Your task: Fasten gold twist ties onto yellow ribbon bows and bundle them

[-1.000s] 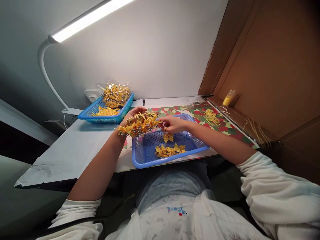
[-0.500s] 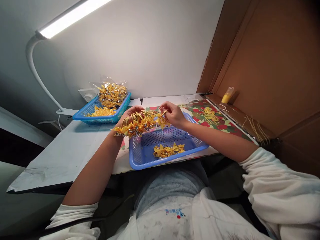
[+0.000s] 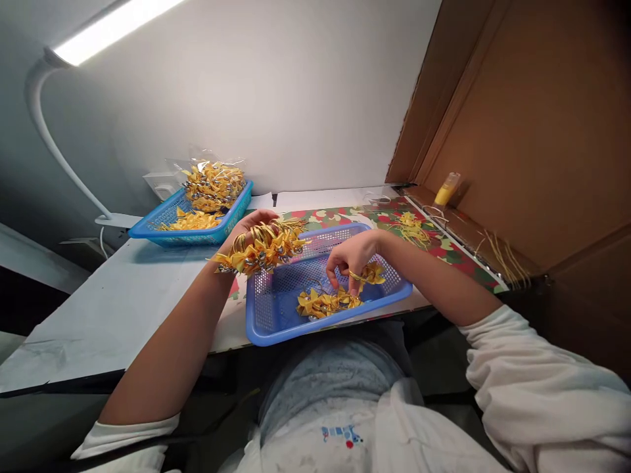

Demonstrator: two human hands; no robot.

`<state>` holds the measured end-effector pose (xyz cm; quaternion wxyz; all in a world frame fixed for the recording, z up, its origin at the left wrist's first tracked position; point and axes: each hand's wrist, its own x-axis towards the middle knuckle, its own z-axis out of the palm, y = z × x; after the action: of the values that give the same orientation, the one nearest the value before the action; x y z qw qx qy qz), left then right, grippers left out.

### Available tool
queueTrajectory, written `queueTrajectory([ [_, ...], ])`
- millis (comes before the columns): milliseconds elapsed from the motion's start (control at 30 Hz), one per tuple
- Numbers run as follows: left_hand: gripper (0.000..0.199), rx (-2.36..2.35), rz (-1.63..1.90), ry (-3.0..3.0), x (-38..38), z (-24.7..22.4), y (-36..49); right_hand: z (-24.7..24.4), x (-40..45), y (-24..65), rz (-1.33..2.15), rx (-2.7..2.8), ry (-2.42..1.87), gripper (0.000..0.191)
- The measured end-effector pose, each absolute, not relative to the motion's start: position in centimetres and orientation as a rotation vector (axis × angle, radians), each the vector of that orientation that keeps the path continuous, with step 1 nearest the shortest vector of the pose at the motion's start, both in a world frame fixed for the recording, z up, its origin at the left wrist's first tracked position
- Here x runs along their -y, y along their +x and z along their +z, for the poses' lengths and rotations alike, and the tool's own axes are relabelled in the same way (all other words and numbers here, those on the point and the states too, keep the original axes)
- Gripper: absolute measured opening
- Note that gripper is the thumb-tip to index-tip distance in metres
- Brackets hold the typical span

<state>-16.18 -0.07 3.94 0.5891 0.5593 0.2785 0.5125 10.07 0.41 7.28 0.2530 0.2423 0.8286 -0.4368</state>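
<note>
My left hand (image 3: pixel 246 231) is closed, with a bunch of yellow ribbon bows (image 3: pixel 263 255) strung on gold cord loops hanging over its fingers. Small silver bells show among these bows. Inside the blue-violet basket (image 3: pixel 266 336), my right hand (image 3: pixel 355 257) points down with bent fingers. A gold cord loop circles one of its fingers, and a yellow bow (image 3: pixel 373 273) hangs from that side. Its fingertips touch a small pile of yellow bows with bells (image 3: pixel 325 303) on the basket floor; whether they pinch one is hidden.
A light-blue basket (image 3: pixel 182 240) at the back left holds more bows and a clear bag of belled bows (image 3: pixel 214 186). Yellow pieces with cords (image 3: pixel 411 226) lie on the patterned sheet at right. A yellow bottle (image 3: pixel 447 189) stands by the cardboard wall (image 3: pixel 532 131). A lamp (image 3: pixel 113 29) hangs upper left.
My right hand has moved away from the bunch at my left hand and down into the blue-violet basket. My left hand stays raised with the bunch. The view has shifted slightly.
</note>
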Motion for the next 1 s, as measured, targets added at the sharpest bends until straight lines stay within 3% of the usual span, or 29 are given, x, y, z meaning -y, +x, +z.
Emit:
queueTrajectory([
  [333,0.038,-0.727,1.218,1.276,0.6,4.0,-15.9,8.4,3.2,12.8,-0.932,-2.448,0.819,0.076],
  [533,0.037,-0.747,1.227,1.3,0.3,3.9,-16.0,7.3,3.8,11.7,-0.958,-2.562,0.688,0.056],
  [767,0.04,-0.72,1.214,1.331,0.5,3.8,-16.0,5.9,3.8,11.4,-0.995,-2.762,0.59,0.011],
  [1000,0.038,-0.737,1.241,1.352,0.2,3.8,-15.9,7.1,2.3,12.6,-1.077,-2.901,0.754,0.006],
])
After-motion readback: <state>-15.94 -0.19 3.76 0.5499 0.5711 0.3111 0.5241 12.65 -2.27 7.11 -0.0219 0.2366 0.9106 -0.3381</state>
